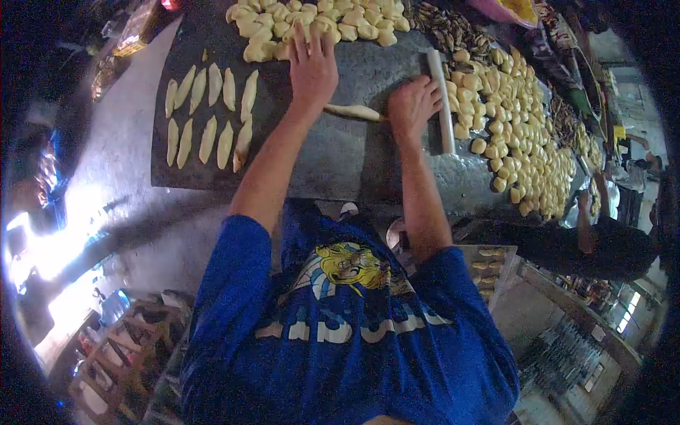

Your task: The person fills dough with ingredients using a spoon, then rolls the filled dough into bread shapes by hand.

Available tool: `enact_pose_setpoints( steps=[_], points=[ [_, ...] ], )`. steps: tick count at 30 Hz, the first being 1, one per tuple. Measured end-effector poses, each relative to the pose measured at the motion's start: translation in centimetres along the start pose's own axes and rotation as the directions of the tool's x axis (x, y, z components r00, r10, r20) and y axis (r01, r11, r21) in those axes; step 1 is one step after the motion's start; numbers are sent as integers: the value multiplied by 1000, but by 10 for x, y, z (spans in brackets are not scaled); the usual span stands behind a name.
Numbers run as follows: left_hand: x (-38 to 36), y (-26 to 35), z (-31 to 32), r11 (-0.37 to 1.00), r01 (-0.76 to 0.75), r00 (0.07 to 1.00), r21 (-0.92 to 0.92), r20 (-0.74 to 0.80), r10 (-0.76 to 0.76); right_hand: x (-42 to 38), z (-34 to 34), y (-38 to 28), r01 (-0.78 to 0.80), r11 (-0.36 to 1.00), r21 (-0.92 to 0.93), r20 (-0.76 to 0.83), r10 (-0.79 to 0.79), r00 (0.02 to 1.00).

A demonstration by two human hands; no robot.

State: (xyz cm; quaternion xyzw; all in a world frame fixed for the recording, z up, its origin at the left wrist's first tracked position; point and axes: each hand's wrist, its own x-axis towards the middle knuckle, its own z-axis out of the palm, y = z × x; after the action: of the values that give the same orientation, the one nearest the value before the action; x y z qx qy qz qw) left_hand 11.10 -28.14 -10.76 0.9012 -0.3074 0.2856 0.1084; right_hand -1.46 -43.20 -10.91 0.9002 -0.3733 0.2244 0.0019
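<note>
My left hand (312, 73) reaches over the near edge of a pile of pale dough pieces (347, 21), its fingers stretched out and apart on them. My right hand (413, 108) lies low over the dark work table (304, 170), fingers extended, the fingertips right at a long pale rolling pin (442, 103). Between my hands rests one thin tapered dough roll (355, 112), its right end close to my right palm. At the left, two rows of shaped dough rolls (199, 91) lie spaced out on the table.
Many rounded dough balls (524, 134) cover the table's right side. Dark, shrivelled-looking pieces (453, 32) are heaped at the back. Another person's arm (585, 223) shows at the right. A wooden crate (124, 358) stands at lower left, and a tray of dough (489, 269) lower right.
</note>
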Motion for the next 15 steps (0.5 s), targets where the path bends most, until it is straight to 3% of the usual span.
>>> enact_pose_setpoints(
  steps=[1, 2, 3, 4, 6, 8, 11, 14, 15],
  points=[
    [10, -7, 3, 999, -31, 1000, -16, -3, 31, 11, -3, 2, 26, 999, -38, 38, -25, 999],
    [19, -13, 5, 998, -59, 998, -31, -11, 58, 18, -7, 5, 41, 993, 112, 124, -55, 991],
    [24, -15, 0, 978, 9, 995, -209, -96, -30, 23, -15, 9, 44, 964, 262, 205, -101, 974],
    [26, -19, -16, 963, 49, 989, -265, -124, -84, 22, -21, 13, 31, 913, 407, 283, -158, 946],
    [11, -27, -63, 919, 123, 968, -375, -158, -194, 3, -36, 16, 212, 757, 618, 266, -455, 850],
    [-20, -35, -98, 879, 133, 955, -459, -179, -238, -11, -60, 2, 395, 547, 738, 160, -710, 685],
    [-72, -34, -151, 829, 265, 948, -492, -26, -318, -21, -63, -12, 585, 577, 570, 167, -778, 605],
    [-119, -37, -187, 767, 380, 911, -517, 65, -408, -24, -80, -28, 432, 735, 523, 418, -663, 622],
    [-129, -39, -200, 755, 419, 895, -505, 91, -436, -27, -93, -36, 308, 709, 634, 411, -647, 642]
  ],
)
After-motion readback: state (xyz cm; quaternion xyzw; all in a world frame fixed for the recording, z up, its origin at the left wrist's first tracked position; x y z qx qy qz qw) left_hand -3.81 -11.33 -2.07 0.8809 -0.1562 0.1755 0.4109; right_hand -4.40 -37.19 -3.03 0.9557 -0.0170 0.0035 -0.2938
